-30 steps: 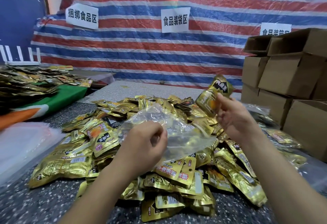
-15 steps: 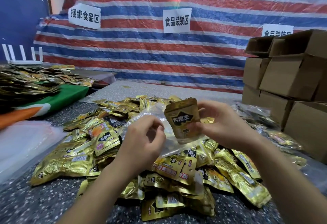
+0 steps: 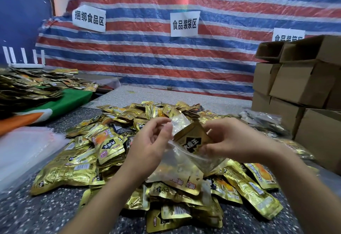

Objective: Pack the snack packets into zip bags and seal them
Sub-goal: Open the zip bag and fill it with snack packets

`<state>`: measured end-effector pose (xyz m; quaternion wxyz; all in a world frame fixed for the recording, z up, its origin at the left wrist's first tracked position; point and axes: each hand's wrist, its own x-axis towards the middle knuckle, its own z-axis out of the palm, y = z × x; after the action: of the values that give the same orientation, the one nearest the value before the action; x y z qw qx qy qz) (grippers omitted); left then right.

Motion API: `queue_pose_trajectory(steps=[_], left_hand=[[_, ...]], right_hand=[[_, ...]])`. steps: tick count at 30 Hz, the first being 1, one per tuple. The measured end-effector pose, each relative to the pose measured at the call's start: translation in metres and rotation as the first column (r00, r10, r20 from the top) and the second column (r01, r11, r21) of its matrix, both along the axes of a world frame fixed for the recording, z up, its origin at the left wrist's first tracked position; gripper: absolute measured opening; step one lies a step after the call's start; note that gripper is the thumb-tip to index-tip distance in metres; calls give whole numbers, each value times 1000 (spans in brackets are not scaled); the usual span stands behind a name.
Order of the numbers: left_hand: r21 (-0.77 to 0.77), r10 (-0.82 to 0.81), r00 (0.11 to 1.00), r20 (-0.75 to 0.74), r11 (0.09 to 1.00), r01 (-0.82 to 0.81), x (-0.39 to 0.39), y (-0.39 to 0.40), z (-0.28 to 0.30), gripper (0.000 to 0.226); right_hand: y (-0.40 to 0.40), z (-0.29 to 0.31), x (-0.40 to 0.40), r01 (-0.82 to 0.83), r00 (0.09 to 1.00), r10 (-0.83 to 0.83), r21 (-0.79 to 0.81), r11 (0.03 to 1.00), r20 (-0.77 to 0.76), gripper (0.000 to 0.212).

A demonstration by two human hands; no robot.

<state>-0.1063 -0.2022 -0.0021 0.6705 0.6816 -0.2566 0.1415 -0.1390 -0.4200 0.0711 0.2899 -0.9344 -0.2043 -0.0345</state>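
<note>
Gold packet (image 3: 191,138), partway inside clear zip bag (image 3: 182,161); right hand (image 3: 234,139) grips packet, left hand (image 3: 153,141) pinches bag's rim.

Clear: bare speckled grey tabletop (image 3: 36,213) near me | blocked: heaped gold foil snack packets (image 3: 77,167) ahead, stacked brown cardboard boxes (image 3: 302,86) on my right

Dark speckled tabletop (image 3: 36,213). Big loose heap of gold snack packets (image 3: 77,167) spread across middle. Stack of clear zip bags (image 3: 24,148) at left edge, just beside heap. Green-and-orange cloth (image 3: 60,104) far left, carrying second packet pile (image 3: 27,86). Lighter speckled sheet (image 3: 184,95) behind heap. Filled clear bags (image 3: 263,121) at right, near stacked cardboard boxes (image 3: 302,89).
</note>
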Motion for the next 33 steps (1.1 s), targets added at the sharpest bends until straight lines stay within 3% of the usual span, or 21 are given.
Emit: queue_pose_trajectory(steps=[3, 6, 11, 13, 15, 21, 26, 33], left_hand=[[2, -54, 994, -100, 999, 54, 1, 0, 1, 50], [41, -38, 987, -159, 998, 45, 2, -1, 3, 34], [60, -71, 990, -124, 995, 79, 0, -4, 0, 28], [47, -98, 988, -123, 993, 105, -2, -4, 1, 27], [38, -104, 984, -142, 993, 111, -2, -3, 2, 27], [16, -75, 991, -108, 997, 77, -1, -4, 3, 34], [-47, -71, 994, -82, 997, 67, -3, -7, 20, 35], [-60, -108, 994, -34, 993, 106, -10, -10, 62, 39]], right_hand=[[-3, 3, 0, 30, 999, -31, 109, 994, 9, 19], [-4, 7, -1, 22, 1000, -24, 143, 989, 16, 18], [9, 10, -7, -5, 999, -3, -197, 980, -40, 20], [16, 8, -6, -4, 1000, 10, -352, 936, 13, 16], [20, 6, -5, 13, 998, 15, -409, 913, 63, 17], [19, 8, -12, 68, 993, -36, -306, 950, 109, 16], [17, 20, -25, 79, 977, -28, -235, 969, 212, 49], [14, 47, -33, 27, 905, -7, -41, 999, 426, 45]])
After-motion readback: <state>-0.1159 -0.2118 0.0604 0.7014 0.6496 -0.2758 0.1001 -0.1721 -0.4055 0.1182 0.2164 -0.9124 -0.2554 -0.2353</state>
